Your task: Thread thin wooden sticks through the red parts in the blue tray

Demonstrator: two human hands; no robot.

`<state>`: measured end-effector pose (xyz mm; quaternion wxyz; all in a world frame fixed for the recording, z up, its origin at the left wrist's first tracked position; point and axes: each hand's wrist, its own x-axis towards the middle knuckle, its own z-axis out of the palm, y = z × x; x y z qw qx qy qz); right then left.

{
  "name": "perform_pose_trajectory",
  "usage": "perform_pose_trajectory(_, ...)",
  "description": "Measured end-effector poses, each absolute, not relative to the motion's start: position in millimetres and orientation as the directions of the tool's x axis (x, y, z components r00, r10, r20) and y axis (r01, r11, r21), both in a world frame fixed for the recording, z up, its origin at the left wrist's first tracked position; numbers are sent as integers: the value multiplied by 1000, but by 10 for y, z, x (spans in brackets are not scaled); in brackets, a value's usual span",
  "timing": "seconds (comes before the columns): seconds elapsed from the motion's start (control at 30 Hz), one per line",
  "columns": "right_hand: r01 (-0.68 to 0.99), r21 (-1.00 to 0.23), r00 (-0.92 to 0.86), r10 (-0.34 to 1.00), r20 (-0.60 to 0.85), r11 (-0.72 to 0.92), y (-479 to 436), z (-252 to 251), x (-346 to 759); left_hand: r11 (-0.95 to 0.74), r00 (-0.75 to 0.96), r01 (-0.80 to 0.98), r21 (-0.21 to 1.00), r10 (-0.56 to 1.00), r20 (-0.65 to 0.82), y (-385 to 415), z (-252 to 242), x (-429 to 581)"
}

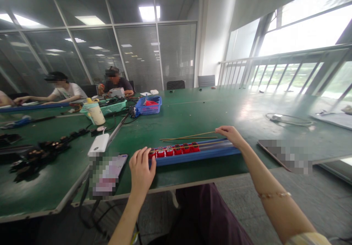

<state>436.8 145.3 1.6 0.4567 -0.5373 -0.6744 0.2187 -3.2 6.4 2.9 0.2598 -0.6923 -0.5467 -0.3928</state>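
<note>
A long, narrow blue tray (192, 157) lies in front of me, holding a row of several small red pieces with dark tops (178, 149) in its left part. My left hand (142, 168) grips the tray's left end, thumb on the near side and fingers over the far side, partly covering the leftmost red piece. At the tray's right end, my right hand (230, 134) pinches the tip of a thin golden stick (189, 136) that slants down to the left behind the tray. Another thin stick (206, 138) lies flat there, crossing it. A thin yellowish line runs over the red pieces.
Left of the tray lie a phone (110, 173) and a white power bank (99, 144). Beyond stand a tumbler (96, 113), a green basket (117, 107) and a blue basket (150, 109). A cable (291, 119) and a blurred flat device (283, 155) lie right. Several people sit far left.
</note>
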Motion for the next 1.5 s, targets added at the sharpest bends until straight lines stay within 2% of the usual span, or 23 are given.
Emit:
perform_pose_trajectory(0.2, 704, -615, -162, 923, 348, 355, 1447, 21, 4316, -263, 90, 962, 74, 561, 823, 64, 34, -30)
perform_pose_trajectory(0.4, 673, -614, -228, 905, 359, 413, 1450, 3, 4287, -266, 82, 960, 90, 570, 817, 55, 42, -34)
perform_pose_trajectory(0.5, 716, -555, -287, 904, 317, 423, 1494, -25, 4297, -268, 77, 958, 99, 576, 814, 55, 36, -32)
perform_pose_trajectory(0.67, 882, -375, -215, 952, 219, 286, 1592, -90, 4308, -270, 76, 957, 102, 577, 813, 60, 32, -32)
perform_pose_trajectory(0.83, 936, -262, -201, 967, 154, 236, 1615, -101, 4297, -268, 82, 959, 93, 575, 814, 60, 35, -32)
perform_pose_trajectory(1.1, 951, -247, -168, 981, 97, 188, 1591, -45, 4266, -265, 89, 961, 81, 572, 815, 66, 25, -38)
perform_pose_trajectory(1.5, 937, -297, -158, 980, 117, 186, 1594, -62, 4270, -273, 85, 958, 89, 565, 820, 75, 23, -37)
